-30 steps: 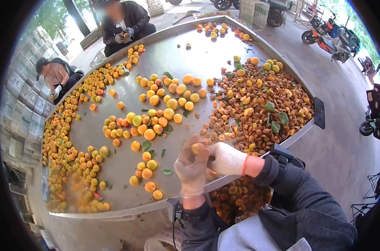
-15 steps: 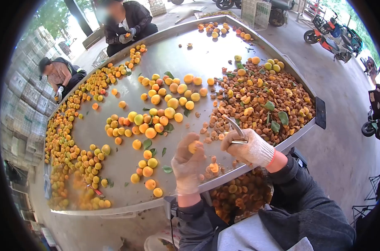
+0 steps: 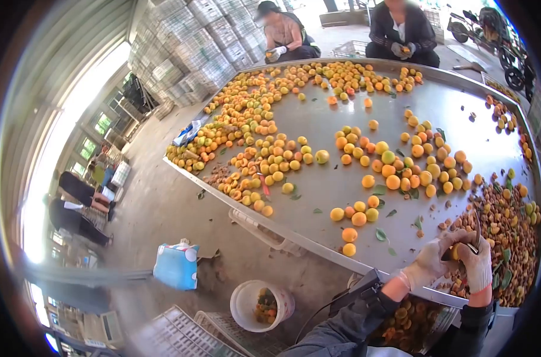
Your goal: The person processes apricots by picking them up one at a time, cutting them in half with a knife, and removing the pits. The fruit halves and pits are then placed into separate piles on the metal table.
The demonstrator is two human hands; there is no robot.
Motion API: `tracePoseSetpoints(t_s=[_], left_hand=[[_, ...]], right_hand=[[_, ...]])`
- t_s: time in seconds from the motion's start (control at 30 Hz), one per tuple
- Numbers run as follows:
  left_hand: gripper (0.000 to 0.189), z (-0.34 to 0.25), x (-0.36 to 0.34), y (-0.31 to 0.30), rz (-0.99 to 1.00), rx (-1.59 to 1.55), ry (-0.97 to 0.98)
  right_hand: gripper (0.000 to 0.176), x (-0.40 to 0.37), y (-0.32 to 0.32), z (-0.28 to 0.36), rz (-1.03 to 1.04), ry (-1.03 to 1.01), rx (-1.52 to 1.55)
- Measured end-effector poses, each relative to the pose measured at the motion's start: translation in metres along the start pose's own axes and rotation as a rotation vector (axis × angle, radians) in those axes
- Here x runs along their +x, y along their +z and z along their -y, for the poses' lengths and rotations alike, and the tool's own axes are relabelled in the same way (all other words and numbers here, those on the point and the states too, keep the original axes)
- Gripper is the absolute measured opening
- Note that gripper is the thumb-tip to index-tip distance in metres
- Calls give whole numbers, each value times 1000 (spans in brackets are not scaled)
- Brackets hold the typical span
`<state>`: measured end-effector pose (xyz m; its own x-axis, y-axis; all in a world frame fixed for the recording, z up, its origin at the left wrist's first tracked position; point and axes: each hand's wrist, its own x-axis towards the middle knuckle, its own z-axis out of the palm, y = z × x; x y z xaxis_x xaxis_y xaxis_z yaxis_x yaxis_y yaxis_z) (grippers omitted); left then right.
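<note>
My left hand [image 3: 428,262], in a pale work glove, has its fingers wrapped round an orange apricot [image 3: 455,252] at the lower right edge of the metal table. Touching it, my right hand [image 3: 478,268] grips a curved metal blade [image 3: 478,229] that points up beside the fruit. A heap of brown pits [image 3: 502,223] lies under and to the right of both hands. Loose apricots [image 3: 358,219] and green leaves are spread on the table to their left.
The metal table's front rim [image 3: 270,223] runs diagonally. Below it stand a white bucket [image 3: 242,306], crates [image 3: 181,333] and a blue and white bag [image 3: 176,266]. A container of fruit [image 3: 404,324] sits beneath my arms. Two people [image 3: 282,33] [image 3: 404,30] crouch beyond the table.
The view has swung left, bringing the bucket and bag into sight. My hands, apart before, are now together, with the blade at the apricot.
</note>
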<state>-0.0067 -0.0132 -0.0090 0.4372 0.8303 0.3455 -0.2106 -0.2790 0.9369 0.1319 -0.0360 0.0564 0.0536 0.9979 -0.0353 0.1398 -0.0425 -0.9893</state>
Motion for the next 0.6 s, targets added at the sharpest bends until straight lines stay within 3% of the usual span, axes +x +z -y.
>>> tracePoseSetpoints(t_s=[0.07, 0.1, 0.2, 0.33, 0.37, 0.4, 0.43, 0.47, 0.5, 0.53, 0.57, 0.6], left_hand=[[61, -2, -3, -1, 13, -330, -267], [54, -3, 0, -2, 0, -478, -303], [48, -8, 0, -4, 6, -333, -405], [47, 12, 0, -1, -78, -310, -97], [47, 17, -3, -1, -146, -429, -170], [48, 17, -6, 2, -191, -566, -254], [50, 23, -10, -1, -208, -639, -222], [52, 11, -12, -10, -205, -735, -206], [44, -2, -13, -16, -248, -803, -311], [37, -14, -8, -23, -262, -801, -426], [30, 25, -16, -24, -225, -586, -122], [34, 7, -6, -23, -326, -962, -360]], right_hand=[[11, 1, -3, 5, 7, 21, -12], [10, 0, -2, 17, 7, 163, 13], [10, 3, 9, 16, -38, 68, -116], [14, 9, 2, 2, 18, -15, -201], [17, 7, 5, -5, -37, -94, -132], [26, 10, 1, -3, 18, -219, -282], [20, 1, 11, -4, -79, -346, -337], [11, -3, 4, -2, -153, -346, -591], [7, -10, 8, -2, -205, -130, -290], [10, -16, 3, -3, -131, 20, -314], [12, -26, 4, -2, -62, 142, -166], [17, -32, 9, 9, 53, 187, -54]])
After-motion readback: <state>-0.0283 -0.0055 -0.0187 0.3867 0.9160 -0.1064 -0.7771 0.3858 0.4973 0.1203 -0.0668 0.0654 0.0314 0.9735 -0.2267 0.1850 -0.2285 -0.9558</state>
